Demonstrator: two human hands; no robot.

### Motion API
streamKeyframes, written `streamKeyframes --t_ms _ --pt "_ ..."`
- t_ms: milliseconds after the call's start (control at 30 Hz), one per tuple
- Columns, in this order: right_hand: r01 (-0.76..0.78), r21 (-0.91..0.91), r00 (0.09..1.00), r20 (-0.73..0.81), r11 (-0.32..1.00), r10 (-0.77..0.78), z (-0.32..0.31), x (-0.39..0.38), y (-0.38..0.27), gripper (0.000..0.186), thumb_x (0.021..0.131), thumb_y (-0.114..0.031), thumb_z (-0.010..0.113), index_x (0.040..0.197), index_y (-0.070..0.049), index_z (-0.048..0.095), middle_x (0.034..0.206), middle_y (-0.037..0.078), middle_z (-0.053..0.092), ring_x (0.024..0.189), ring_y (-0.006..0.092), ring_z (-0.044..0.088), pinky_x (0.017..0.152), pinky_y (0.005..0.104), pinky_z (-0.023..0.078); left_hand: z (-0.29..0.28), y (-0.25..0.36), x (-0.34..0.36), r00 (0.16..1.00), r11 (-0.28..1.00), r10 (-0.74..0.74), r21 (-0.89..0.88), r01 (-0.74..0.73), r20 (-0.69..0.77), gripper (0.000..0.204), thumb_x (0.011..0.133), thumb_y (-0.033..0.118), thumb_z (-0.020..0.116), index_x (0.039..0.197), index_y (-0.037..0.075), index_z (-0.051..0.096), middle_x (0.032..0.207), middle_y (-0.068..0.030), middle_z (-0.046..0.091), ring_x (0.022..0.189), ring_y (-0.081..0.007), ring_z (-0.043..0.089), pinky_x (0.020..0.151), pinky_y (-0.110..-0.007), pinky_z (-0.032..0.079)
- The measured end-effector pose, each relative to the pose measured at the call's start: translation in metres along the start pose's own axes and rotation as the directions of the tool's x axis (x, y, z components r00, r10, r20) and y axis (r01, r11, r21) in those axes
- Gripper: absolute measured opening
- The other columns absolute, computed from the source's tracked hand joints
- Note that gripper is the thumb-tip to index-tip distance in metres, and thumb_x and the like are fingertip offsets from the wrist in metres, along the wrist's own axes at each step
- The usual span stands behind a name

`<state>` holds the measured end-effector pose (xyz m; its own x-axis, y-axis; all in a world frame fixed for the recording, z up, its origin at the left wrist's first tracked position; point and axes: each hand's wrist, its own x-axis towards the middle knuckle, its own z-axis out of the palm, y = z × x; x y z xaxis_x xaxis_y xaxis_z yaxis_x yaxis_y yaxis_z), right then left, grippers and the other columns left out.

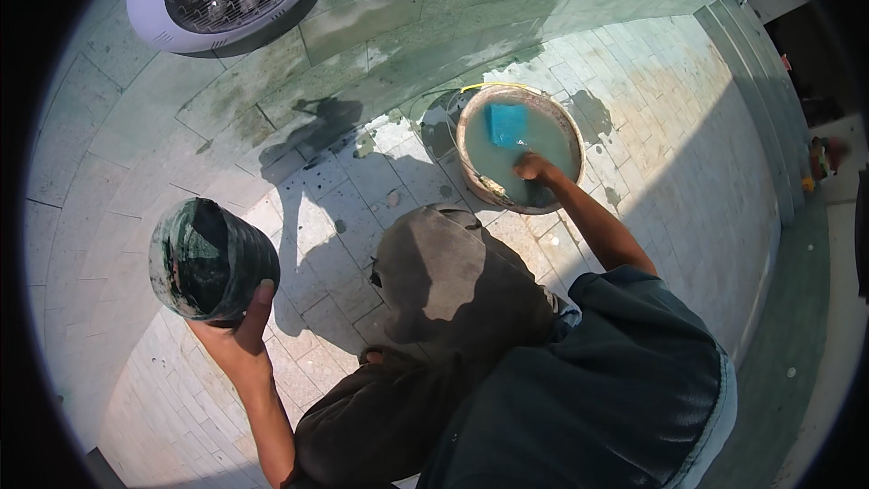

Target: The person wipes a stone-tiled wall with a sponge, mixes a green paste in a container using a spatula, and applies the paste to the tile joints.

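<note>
At the far left I see the left hand (233,337) clamped on a dark green, rounded container (215,258). The person's knee (433,263) sits mid-view. Past it, a bucket (473,186) of cloudy water stands on the tiled floor (339,208), a blue block (507,125) in it. Well apart from the left, the right hand (536,167) dips in; whether it grips anything, I cannot tell.
</note>
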<state>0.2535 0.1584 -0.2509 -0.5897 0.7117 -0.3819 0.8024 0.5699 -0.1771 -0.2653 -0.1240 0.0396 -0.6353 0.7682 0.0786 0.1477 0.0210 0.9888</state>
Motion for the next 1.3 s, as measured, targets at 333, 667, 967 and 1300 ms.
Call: streamKeyframes --t_ms 333,667,967,1300 --pt "-0.054 0.339 0.969 -0.210 0.939 0.131 0.005 -0.024 -0.011 0.033 0.086 -0.015 0.063 0.113 0.004 0.065 0.102 0.015 0.066 0.081 0.0246 0.062 0.071 0.0370 0.052 0.003 0.004 0.001 1.000 1.000 -0.014 -0.007 0.014 0.013 0.090 0.067 0.006 0.089 0.141 -0.002 0.037 0.128 -0.0184 0.057 0.119 -0.0281 0.059 0.106 -0.041 0.045" --pt "0.441 0.277 0.829 -0.491 0.854 -0.269 -0.030 -0.075 0.040 0.065 0.084 -0.028 0.077 0.136 0.000 0.049 0.107 0.007 0.063 0.091 0.0185 0.060 0.075 0.0293 0.052 0.000 -0.005 0.001 0.999 0.999 -0.033 -0.011 0.033 0.005 0.087 0.065 0.006 0.089 0.138 -0.002 0.041 0.126 -0.0170 0.059 0.117 -0.0273 0.060 0.105 -0.040 0.046" --pt "-0.112 0.924 0.801 -0.134 0.366 0.584 -0.085 -0.079 -0.058 0.044 0.088 -0.021 0.073 0.124 -0.003 0.055 0.104 0.008 0.066 0.086 0.0162 0.063 0.075 0.0303 0.052 0.006 -0.005 0.003 0.999 0.999 -0.034 0.001 0.034 0.016 0.088 0.066 0.008 0.090 0.137 -0.002 0.040 0.126 -0.0174 0.059 0.117 -0.0279 0.060 0.105 -0.040 0.046" --pt "-0.096 0.788 0.808 -0.295 0.608 0.510 -0.112 -0.069 -0.060 0.027 0.093 -0.006 0.059 0.118 0.000 0.064 0.095 0.006 0.069 0.084 0.0148 0.062 0.078 0.0312 0.051 0.006 0.001 0.000 1.000 0.999 -0.019 0.042 0.018 0.007 0.089 0.067 0.013 0.091 0.138 -0.004 0.040 0.126 -0.0188 0.059 0.116 -0.0288 0.061 0.106 -0.040 0.046"
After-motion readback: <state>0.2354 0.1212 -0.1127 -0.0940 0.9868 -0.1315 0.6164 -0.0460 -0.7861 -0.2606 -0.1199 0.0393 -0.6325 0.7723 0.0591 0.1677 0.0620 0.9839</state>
